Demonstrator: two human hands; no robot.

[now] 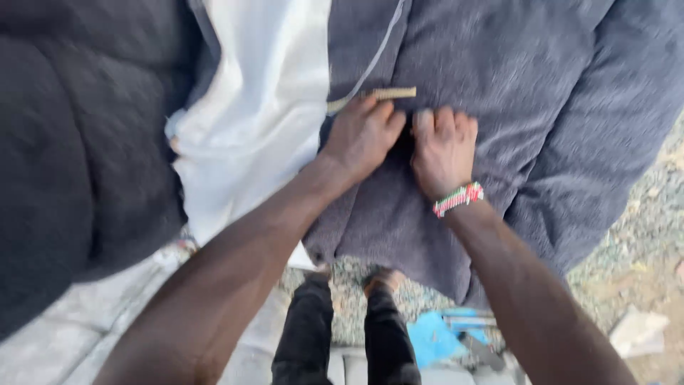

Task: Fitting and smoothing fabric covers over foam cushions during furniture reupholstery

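Outdoors over gravel ground [641,235], grey fabric [499,85] hangs; the left hand [363,135] and right hand [443,151], both closed, pinch a fold, bunching it taut between them.

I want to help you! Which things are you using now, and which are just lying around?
Using:
left hand, gripping grey fabric
right hand, gripping it too
tan strip at left fingertips

Lying about:
white cloth
dark padded cover
blue item on ground
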